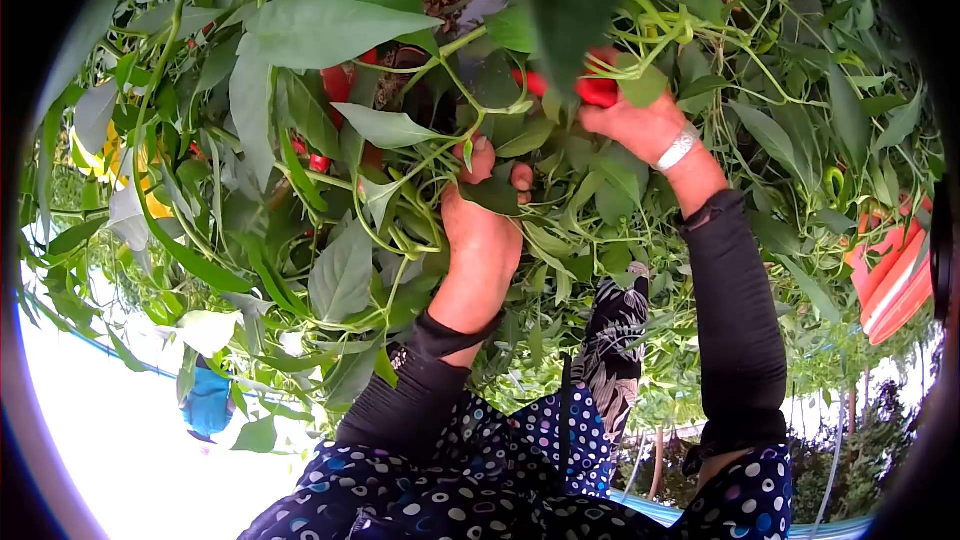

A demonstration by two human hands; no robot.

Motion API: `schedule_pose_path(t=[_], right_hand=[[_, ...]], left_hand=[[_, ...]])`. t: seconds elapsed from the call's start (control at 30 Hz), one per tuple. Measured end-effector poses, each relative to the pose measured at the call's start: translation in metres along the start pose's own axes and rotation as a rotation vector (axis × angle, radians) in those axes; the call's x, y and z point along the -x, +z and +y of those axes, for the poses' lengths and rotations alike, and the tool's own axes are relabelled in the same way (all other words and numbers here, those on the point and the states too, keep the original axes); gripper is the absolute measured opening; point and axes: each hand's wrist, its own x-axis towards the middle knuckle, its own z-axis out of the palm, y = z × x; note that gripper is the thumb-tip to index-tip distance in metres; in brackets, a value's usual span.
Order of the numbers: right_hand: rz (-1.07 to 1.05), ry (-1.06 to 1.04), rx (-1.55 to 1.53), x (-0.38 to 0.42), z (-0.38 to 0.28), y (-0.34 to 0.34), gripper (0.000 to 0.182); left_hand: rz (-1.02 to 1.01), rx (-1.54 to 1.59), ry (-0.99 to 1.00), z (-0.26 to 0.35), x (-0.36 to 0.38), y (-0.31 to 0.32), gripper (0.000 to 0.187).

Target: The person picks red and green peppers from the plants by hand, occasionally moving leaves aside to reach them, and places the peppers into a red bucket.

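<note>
My right hand (637, 127), with a silvery band at the wrist, is closed around a red pepper (598, 92) at upper centre; a leaf covers part of its fingers. Just left of that hand shows another bit of red pepper (535, 83). Among the stems, my left hand (484, 215) has its visible fingertips apart, with a leaf across them and part of the fingers hidden. No object shows in it. Up and left of it, a red pepper (338, 83) hangs behind leaves, and a smaller red one (319, 163) is lower down.
Dense green leaves (345, 270) and crossing stems surround both hands, and a large dark leaf (570, 10) hangs close to the camera. Yellow items (155, 202) show at the left, a blue object (207, 402) at lower left, and a red-orange object (893, 275) at the right.
</note>
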Motion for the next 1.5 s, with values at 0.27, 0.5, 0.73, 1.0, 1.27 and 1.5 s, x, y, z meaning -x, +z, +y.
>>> schedule_pose_path(t=[0.27, 0.5, 0.73, 1.0, 1.27, 1.5], right_hand=[[0.179, -0.05, -1.057, 0.048, 0.039, -0.007, 0.038], [0.083, 0.086, -0.956, 0.058, 0.041, -0.009, 0.044], [0.342, -0.11, -1.47, 0.074, 0.028, -0.004, 0.036], [0.334, -0.025, -1.528, 0.104, 0.006, -0.003, 0.04], [0.368, -0.068, -1.486, 0.205, 0.02, -0.056, 0.036], [0.328, 0.263, -1.455, 0.367, -0.006, -0.102, 0.038]], left_hand=[[0.034, -0.026, 0.004, 0.0, -0.002, -0.001, 0.03], [0.063, -0.064, 0.019, -0.005, -0.001, 0.0, 0.029], [0.086, -0.105, 0.013, -0.006, -0.004, -0.003, 0.024], [0.074, -0.101, 0.053, -0.009, -0.008, -0.006, 0.022], [0.042, -0.179, 0.089, -0.008, -0.013, -0.013, 0.024], [0.025, -0.162, 0.123, -0.003, -0.033, -0.019, 0.034]])
